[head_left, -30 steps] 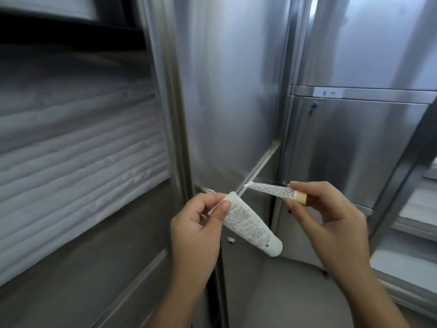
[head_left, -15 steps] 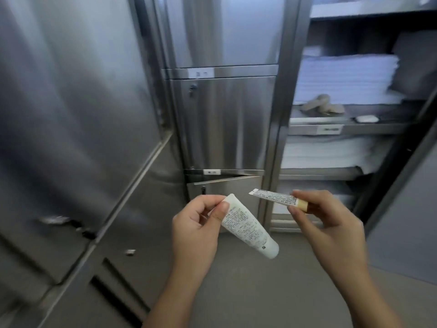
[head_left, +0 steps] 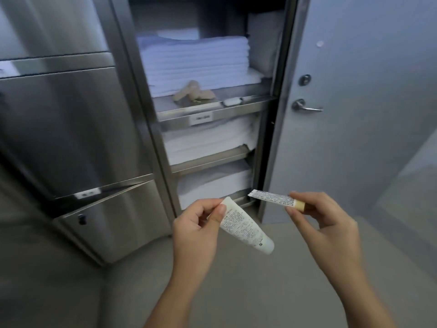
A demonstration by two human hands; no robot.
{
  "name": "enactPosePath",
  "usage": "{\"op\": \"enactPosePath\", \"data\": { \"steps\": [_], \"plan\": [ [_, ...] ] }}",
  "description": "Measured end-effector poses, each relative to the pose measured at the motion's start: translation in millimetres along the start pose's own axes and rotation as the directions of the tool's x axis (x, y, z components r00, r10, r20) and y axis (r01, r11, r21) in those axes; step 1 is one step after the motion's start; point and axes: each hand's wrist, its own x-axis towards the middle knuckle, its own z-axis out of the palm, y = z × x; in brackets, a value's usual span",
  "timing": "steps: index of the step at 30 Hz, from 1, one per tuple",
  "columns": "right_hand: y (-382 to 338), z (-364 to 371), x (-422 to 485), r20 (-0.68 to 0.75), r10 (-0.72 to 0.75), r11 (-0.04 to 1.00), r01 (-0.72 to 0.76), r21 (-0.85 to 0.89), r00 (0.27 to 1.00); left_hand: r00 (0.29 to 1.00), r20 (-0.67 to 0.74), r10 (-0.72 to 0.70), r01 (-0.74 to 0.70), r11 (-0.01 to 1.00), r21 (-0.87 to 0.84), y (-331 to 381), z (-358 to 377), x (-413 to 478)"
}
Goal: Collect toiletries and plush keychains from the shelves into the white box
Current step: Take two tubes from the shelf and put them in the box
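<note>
My left hand (head_left: 196,230) pinches the flat end of a white toiletry tube (head_left: 246,229) with small black print, its cap end slanting down to the right. My right hand (head_left: 324,223) holds a thin white tube (head_left: 272,199) by its tan cap, the crimped end pointing left. Both are held in front of an open steel shelf unit. On its upper shelf (head_left: 212,110) lie a beige plush keychain (head_left: 192,91) and a small white case (head_left: 231,101), in front of stacked white towels (head_left: 194,65). The white box is not in view.
Closed steel cabinet doors (head_left: 68,129) fill the left side. A grey door (head_left: 354,114) with a lever handle (head_left: 305,107) stands at the right. More folded white linen (head_left: 210,140) fills the lower shelves. Grey floor lies below my hands.
The view has swung right, from the closed steel cabinets to the open towel shelves and the grey door. Both hands still hold their tubes in the same pose.
</note>
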Motion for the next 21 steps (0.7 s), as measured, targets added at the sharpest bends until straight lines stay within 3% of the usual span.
{"op": "enactPosePath", "data": {
  "steps": [13,21],
  "plan": [
    [87.5,-138.3,17.5,-0.317,0.095,0.980,-0.144,-0.135,0.944,0.935,0.354,0.003,0.023,0.997,-0.069,-18.8,183.9,13.9],
    [117.3,-199.5,23.8,-0.517,0.118,0.938,-0.266,-0.223,0.848,0.820,0.572,-0.023,0.109,0.987,-0.116,-26.2,285.4,31.8]
  ]
}}
